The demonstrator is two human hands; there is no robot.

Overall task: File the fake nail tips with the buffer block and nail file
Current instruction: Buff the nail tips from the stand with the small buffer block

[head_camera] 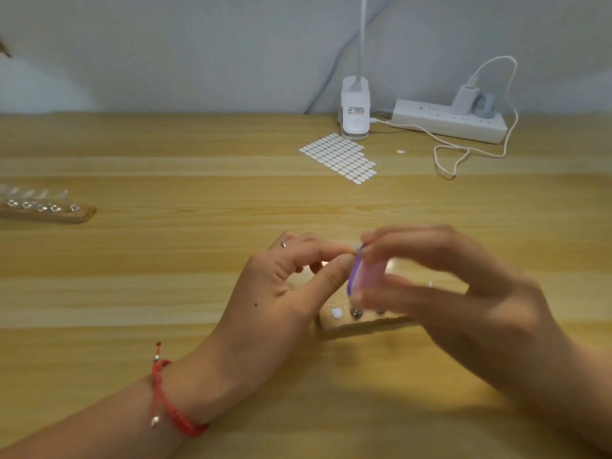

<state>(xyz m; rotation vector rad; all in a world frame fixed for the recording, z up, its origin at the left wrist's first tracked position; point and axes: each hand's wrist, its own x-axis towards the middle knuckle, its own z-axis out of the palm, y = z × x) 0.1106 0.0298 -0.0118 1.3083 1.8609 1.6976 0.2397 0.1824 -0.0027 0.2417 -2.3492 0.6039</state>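
My right hand grips a small pink and purple buffer block between thumb and fingers; the hand is motion-blurred. My left hand pinches a small clear fake nail tip between thumb and forefinger, pressed against the block's purple edge. Under both hands lies a wooden holder strip with a white putty dot and metal studs; most of it is hidden by my hands.
A second wooden strip carrying several clear nail tips lies at the far left. A sheet of white adhesive tabs, a white clip lamp base, a power strip and a looping white cable sit at the back.
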